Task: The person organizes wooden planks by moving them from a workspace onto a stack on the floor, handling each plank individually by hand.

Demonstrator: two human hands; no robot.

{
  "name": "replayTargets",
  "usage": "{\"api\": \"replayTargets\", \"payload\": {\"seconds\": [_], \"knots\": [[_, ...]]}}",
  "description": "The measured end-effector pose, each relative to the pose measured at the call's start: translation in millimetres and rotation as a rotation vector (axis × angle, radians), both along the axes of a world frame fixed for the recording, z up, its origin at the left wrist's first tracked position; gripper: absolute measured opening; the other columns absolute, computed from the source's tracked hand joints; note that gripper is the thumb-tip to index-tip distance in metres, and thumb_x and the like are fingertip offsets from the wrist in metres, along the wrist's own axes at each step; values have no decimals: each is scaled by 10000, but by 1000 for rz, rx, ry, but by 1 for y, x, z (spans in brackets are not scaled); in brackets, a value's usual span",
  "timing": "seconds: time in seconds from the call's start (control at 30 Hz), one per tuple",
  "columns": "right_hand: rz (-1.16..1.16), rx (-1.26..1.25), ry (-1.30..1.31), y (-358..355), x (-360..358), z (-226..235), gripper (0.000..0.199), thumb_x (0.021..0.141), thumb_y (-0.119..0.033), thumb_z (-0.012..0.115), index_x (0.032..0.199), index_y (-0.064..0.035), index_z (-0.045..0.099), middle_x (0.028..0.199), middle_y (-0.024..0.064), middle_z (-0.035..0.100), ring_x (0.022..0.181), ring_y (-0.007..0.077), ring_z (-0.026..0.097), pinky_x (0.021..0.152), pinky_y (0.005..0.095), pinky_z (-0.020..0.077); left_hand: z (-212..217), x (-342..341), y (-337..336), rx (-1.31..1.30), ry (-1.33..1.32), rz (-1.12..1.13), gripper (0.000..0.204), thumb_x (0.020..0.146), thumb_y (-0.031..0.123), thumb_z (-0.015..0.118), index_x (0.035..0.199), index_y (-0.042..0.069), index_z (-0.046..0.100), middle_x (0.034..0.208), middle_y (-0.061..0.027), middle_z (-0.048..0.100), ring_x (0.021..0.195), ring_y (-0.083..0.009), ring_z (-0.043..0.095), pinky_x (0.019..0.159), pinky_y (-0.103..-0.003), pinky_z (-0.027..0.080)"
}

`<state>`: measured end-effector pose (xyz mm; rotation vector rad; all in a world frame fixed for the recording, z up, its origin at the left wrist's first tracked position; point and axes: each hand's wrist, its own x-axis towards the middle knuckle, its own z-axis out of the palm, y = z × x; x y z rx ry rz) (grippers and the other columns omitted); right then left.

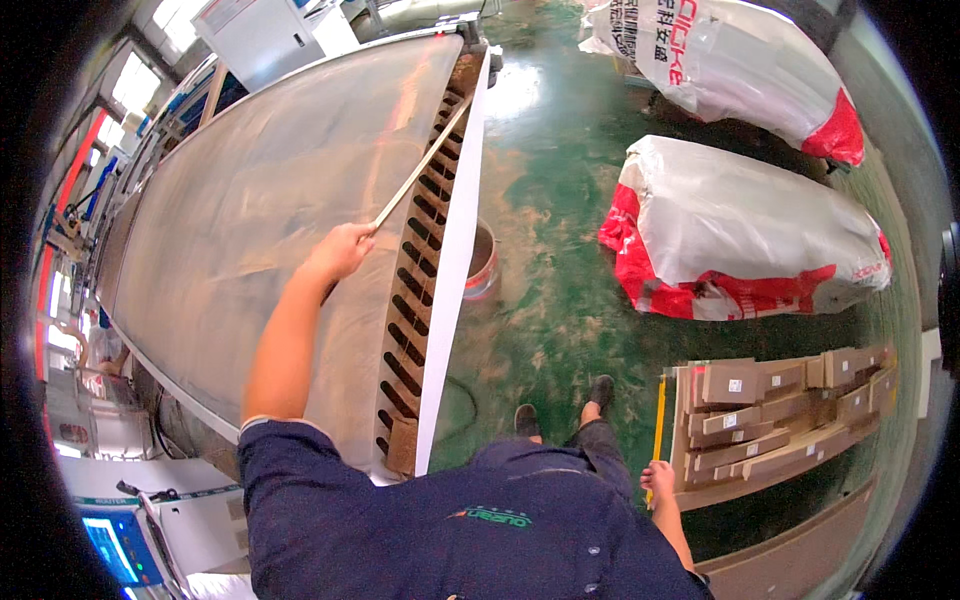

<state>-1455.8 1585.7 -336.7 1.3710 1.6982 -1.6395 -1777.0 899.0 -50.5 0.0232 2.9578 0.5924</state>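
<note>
In the head view, the left hand (345, 252) is clasping a pale strip (422, 164) slanting over the table (240, 220); the right hand (657, 480) is half-curling against a yellow strip (659, 425) beside stacked boards (735, 383), its grip being unclear

The left hand (345, 250) is hiding part of a thin stick (425, 168); the right hand (659, 481), part of a yellow strip (660, 420). Right of the left hand, the desk (462, 210) is masking some of a bucket (484, 262). Ahead of the right hand, the top edge is cropping a wrapped bundle (745, 80).
</note>
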Motion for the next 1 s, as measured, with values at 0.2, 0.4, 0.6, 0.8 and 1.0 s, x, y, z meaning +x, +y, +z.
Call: {"api": "replayTargets", "payload": {"seconds": [0.2, 0.4, 0.6, 0.8, 1.0], "knots": [[165, 10, -14, -13, -16, -10, 181, 888, -161, 506, 1034, -62, 549, 732, 79, 588, 516, 175, 583, 443, 311, 486, 11, 121, 3, -83, 3, -46, 337, 879, 109, 572, 1207, 34, 566, 858, -215, 576, 829, -398, 568, 732, -445, 451], [215, -7, -44, -36, -39, -12, 209, 883, -142, 527, 1071, -57, 563, 742, 63, 577, 551, 160, 572, 448, 281, 435, 40, 232, 43, -110, 19, 44, 341, 886, 119, 575, 1221, 59, 572, 815, -180, 545, 776, -364, 557, 676, -431, 450], [272, -33, -36, -44, -67, -12, 203, 890, -138, 512, 1065, -48, 565, 764, 84, 586, 537, 176, 567, 483, 318, 471, 60, 251, 60, 30, 64, 253, 329, 893, 116, 571, 1215, 47, 583, 837, -173, 557, 770, -355, 568, 681, -415, 448], [242, -33, 17, -50, -78, -7, 149, 885, -114, 528, 1011, -41, 561, 725, 59, 560, 531, 145, 536, 445, 278, 406, 29, 153, 53, 46, 260, 209, 312, 896, 122, 568, 1189, 17, 592, 919, -203, 606, 856, -352, 599, 756, -395, 465], [143, -15, 10, -32, -53, 5, 177, 890, -111, 520, 1050, -42, 548, 742, 73, 575, 538, 146, 546, 433, 277, 404, -14, 7, 51, -3, 457, 151, 291, 905, 168, 530, 1152, 27, 593, 975, -233, 616, 939, -396, 597, 821, -451, 476]]}}
